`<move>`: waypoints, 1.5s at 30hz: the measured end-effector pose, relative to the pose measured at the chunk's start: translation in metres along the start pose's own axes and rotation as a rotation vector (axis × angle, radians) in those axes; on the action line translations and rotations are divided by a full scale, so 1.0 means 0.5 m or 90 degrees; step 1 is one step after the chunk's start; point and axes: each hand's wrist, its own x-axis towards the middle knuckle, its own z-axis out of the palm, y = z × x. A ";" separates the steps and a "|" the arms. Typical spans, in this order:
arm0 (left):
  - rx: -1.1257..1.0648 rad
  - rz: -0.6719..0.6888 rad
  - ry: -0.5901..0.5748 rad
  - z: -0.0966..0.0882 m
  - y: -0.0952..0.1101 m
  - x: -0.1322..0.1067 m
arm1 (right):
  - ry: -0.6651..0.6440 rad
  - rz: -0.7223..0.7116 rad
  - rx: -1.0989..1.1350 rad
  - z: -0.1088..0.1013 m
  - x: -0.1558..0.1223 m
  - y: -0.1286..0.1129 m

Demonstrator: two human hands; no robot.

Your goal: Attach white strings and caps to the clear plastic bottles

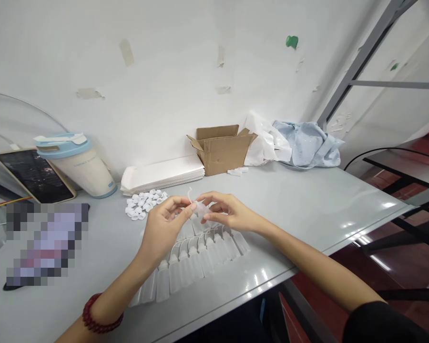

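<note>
A small translucent plastic bottle (201,209) is held between both hands above the table, with a thin curved tube (190,192) sticking up at its top end. My left hand (163,227) pinches it near the neck with thumb and forefinger. From the other side, the fingers of my right hand (234,213) close around its body. Below the hands lie rows of similar translucent bottles (186,272), several with thin tubes arching from their necks. My forearms and hands cover part of these rows. Left of the hands is a pile of small white caps (143,204).
On the grey table (293,205), white flat sheets (164,174) and an open cardboard box (223,152) stand by the wall. White plastic (266,143) and light-blue cloth (307,143) are to their right. A cup (80,166), phone (35,174) and blurred-out object (46,245) sit left.
</note>
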 end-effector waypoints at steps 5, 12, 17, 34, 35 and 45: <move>0.011 -0.026 -0.007 0.001 0.001 -0.003 | 0.006 -0.008 -0.046 0.002 -0.002 0.003; -0.014 -0.053 -0.048 0.004 -0.007 -0.002 | 0.016 -0.007 -0.063 0.002 -0.003 0.002; -0.013 -0.061 -0.112 -0.003 -0.002 0.003 | 0.026 -0.025 -0.036 0.010 -0.002 0.008; 0.617 0.604 -0.062 0.061 0.013 0.058 | 0.277 0.096 0.049 -0.022 0.023 0.016; 0.632 0.597 -0.068 0.070 0.014 0.065 | 0.289 0.105 0.037 -0.027 0.025 0.019; 0.482 0.451 -0.131 0.128 0.015 0.112 | 0.263 0.173 -0.143 -0.096 0.015 0.013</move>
